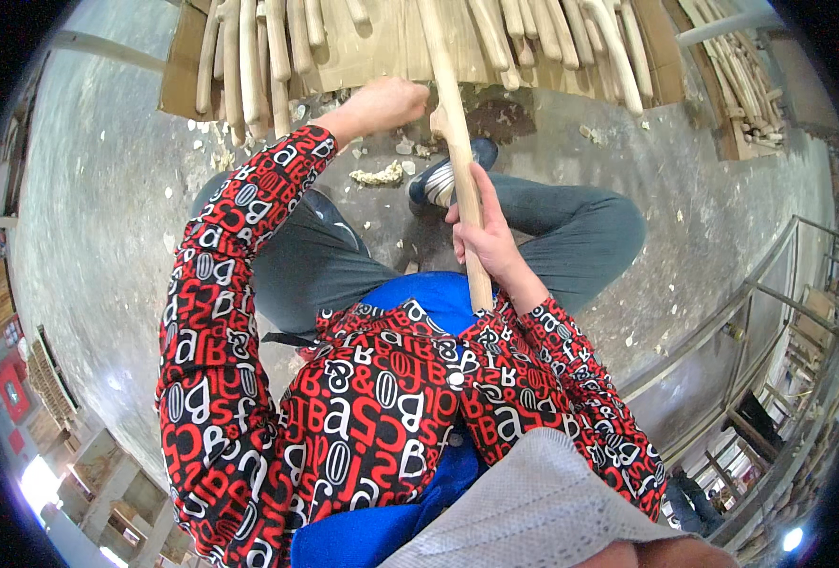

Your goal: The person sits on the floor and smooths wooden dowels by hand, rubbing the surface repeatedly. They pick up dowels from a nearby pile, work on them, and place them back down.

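Observation:
A long pale wooden stick [459,142] slants from the top of the view down to my waist, where its near end rests against the blue cloth [429,289] at my front. My right hand [491,235] is closed around its lower part, thumb pointing up along the wood. Just left of the upper part, my left hand [389,102] is a closed fist. What it holds, if anything, is hidden. A small pale knob shows at the stick's left side beside that fist; I cannot tell whether it is wood or a fingertip.
Several wooden sticks [249,62] lie on cardboard [372,57] at the far side, with more sticks [618,57] at its right. Pale shavings [379,176] litter the concrete floor [107,189] around my bent legs. A metal rail [722,327] and a person [692,502] are at right.

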The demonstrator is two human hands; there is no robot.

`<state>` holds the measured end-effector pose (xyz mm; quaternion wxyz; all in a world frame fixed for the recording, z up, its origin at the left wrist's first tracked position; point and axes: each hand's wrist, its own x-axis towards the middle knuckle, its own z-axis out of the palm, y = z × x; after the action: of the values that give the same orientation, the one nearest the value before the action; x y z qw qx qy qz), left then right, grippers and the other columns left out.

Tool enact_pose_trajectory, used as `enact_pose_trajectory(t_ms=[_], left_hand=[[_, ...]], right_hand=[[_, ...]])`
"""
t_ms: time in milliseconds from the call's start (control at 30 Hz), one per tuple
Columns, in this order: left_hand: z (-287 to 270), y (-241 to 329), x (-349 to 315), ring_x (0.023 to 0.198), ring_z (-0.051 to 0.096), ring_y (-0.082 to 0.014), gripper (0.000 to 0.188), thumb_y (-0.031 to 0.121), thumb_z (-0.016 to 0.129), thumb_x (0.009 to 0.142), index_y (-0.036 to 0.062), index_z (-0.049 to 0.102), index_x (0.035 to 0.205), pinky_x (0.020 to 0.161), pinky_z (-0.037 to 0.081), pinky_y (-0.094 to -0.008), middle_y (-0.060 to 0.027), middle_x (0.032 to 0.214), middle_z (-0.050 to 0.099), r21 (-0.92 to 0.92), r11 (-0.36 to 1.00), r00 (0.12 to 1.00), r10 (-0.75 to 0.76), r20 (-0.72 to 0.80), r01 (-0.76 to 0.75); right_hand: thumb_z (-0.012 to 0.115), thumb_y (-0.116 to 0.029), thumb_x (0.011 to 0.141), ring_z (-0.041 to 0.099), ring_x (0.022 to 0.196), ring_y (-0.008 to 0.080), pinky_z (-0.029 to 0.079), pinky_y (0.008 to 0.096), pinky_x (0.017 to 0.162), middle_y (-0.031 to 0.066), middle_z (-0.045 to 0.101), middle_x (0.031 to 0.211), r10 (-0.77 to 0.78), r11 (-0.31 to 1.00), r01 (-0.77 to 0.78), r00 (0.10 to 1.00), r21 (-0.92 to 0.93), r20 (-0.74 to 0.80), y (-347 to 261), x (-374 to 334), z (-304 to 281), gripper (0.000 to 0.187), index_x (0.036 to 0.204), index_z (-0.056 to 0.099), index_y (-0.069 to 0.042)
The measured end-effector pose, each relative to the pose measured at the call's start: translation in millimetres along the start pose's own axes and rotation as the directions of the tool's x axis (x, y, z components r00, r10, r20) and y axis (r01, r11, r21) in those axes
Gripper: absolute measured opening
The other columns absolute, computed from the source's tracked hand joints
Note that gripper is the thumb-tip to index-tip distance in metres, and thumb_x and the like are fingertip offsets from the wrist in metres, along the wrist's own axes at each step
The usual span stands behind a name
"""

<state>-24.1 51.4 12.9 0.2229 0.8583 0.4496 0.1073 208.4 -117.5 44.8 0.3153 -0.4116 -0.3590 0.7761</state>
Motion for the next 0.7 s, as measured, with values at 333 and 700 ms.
enact_pose_trajectory(t_ms=[333, 700], left_hand=[[-107, -41, -16, 0.075, 0.056, -0.0216, 0.019, 0.009, 0.049, 0.087, -0.0061, 0.046, 0.098, 0.067, 0.053, -0.0346, -0.0149, 0.089, 0.055, -0.922, -0.306, 0.789, -0.615, 0.002, -0.237], [-140, -23, -109, 0.065, 0.042, -0.0177, 0.006, 0.008, 0.046, 0.079, 0.0066, 0.045, 0.073, 0.051, 0.038, -0.0273, -0.0063, 0.077, 0.046, -0.569, -0.418, 0.658, -0.682, -0.318, -0.708]], right_hand=[[0.064, -0.005, 0.081, 0.055, 0.06, 0.0102, 0.049, 0.0243, 0.05, 0.0033, 0.055, 0.082, -0.086, 0.986, 0.056, 0.977, -0.156, -0.197, -16, -43, -40, 0.051, 0.127, 0.041, 0.001], [0.064, -0.007, 0.078, 0.058, 0.087, 0.0184, 0.049, 0.0325, 0.075, 0.0105, 0.058, 0.105, -0.616, 0.536, 0.144, 0.74, -0.832, -0.269, -200, 54, -199, 0.054, 0.127, 0.044, 0.001]])
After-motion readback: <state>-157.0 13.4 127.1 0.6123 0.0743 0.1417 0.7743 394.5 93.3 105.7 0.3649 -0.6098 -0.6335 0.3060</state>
